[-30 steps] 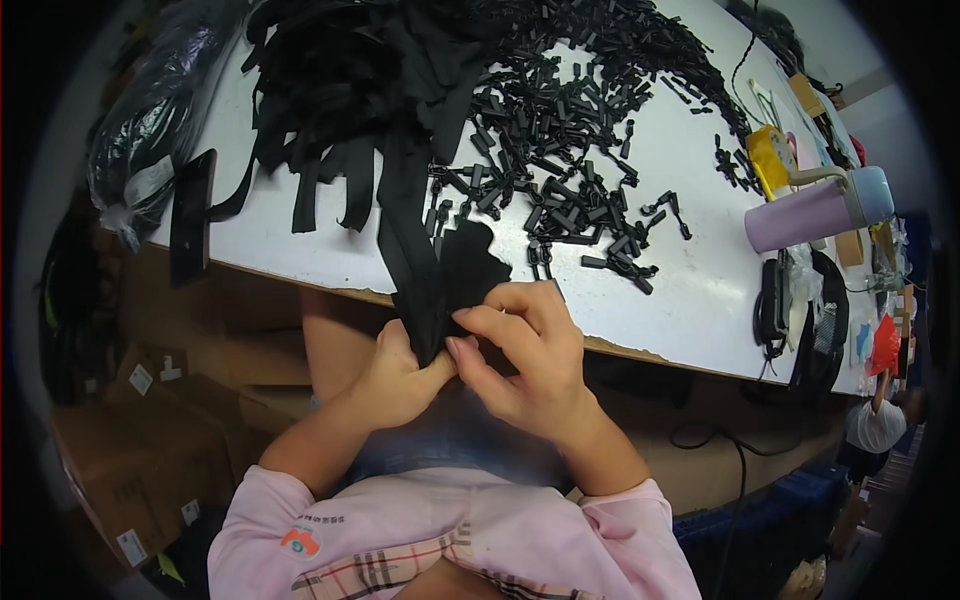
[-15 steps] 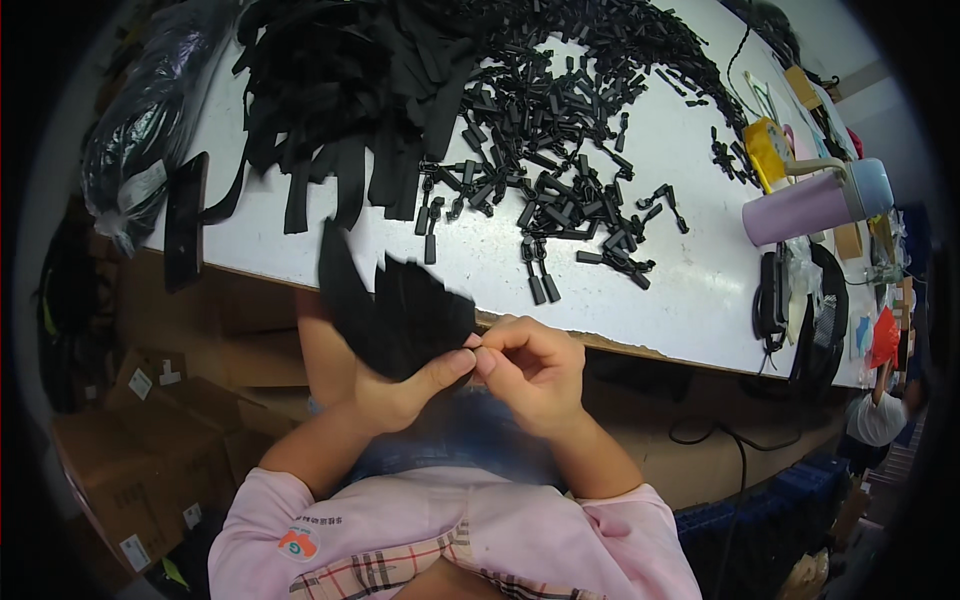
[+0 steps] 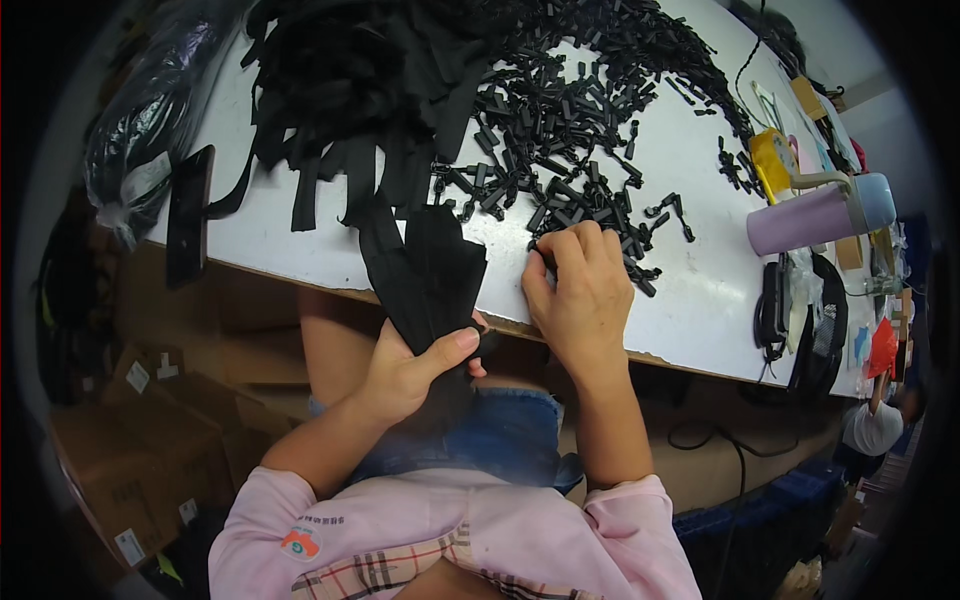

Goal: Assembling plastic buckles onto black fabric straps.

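My left hand is closed round a bunch of black fabric strips that look like zipper tapes, its thumb pressed on top. The strips fan up over the table's front edge, and their lower ends hang towards my lap. Reaching over the tabletop, my right hand is at the near end of a pile of black zipper pulls. Its fingers are bent down and pinched together. Whatever lies between those fingertips is hidden by the hand.
A large heap of black strips lies at the back left, beside a dark phone and a clear plastic bag. To the right are a lilac tumbler and a yellow tape roll. Cardboard boxes stand below left.
My right hand has left the strips in my left hand and moved forward and right to the zipper pulls. The bunch of strips has swung upright over the table edge.
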`<action>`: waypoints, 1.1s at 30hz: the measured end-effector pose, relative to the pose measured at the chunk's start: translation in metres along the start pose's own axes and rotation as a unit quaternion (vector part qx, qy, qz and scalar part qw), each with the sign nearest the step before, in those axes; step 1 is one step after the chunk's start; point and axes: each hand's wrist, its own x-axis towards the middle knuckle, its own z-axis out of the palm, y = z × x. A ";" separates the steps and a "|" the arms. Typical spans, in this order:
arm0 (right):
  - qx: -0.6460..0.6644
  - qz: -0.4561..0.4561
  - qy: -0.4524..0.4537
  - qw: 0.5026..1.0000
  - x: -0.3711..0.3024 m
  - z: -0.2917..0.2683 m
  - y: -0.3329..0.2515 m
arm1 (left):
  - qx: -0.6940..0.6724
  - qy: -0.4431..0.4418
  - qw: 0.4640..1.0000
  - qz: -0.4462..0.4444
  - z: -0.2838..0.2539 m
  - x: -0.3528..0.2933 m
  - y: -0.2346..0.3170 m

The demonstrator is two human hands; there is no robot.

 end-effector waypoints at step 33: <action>0.661 0.063 -0.126 0.737 -0.035 -0.017 -0.005 | -0.027 -0.012 0.993 -0.112 0.003 0.003 0.010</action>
